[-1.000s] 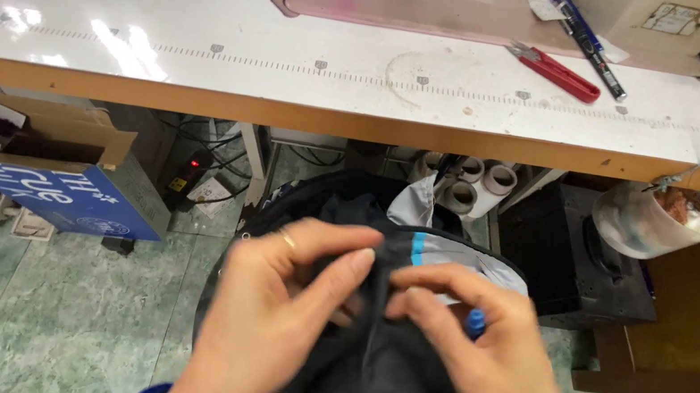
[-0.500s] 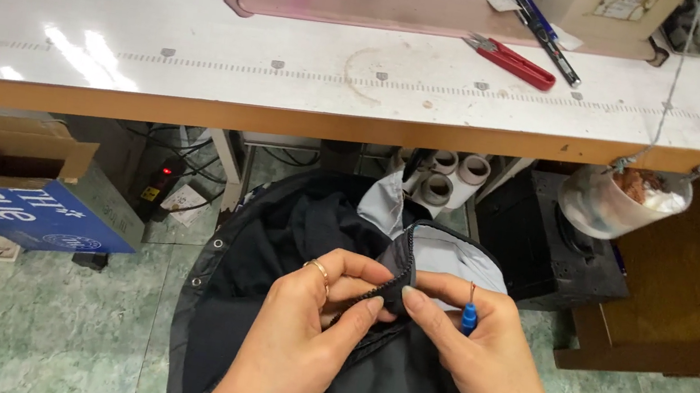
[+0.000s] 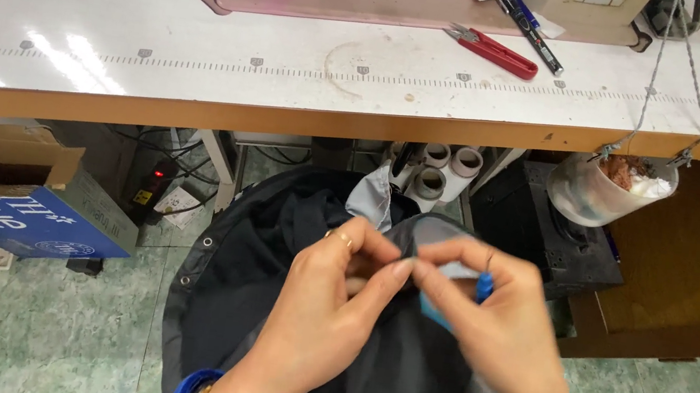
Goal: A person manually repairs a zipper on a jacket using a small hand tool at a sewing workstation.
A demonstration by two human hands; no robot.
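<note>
Head view, lower centre: left hand (image 3: 333, 311) and right hand (image 3: 501, 334) both pinching shut on dark garment (image 3: 264, 302), fingertips meeting, small blue tool (image 3: 484, 286) tucked in right.

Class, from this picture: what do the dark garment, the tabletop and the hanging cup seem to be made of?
Garment: thin woven cloth, probably synthetic; slight sheen, soft folds, metal eyelets along its edge.
Tabletop: white glossy laminate over board, probably; it mirrors the lights and shows a brown, wood-like edge.
Cup: translucent plastic, seemingly; its contents show dimly through the wall.
</note>
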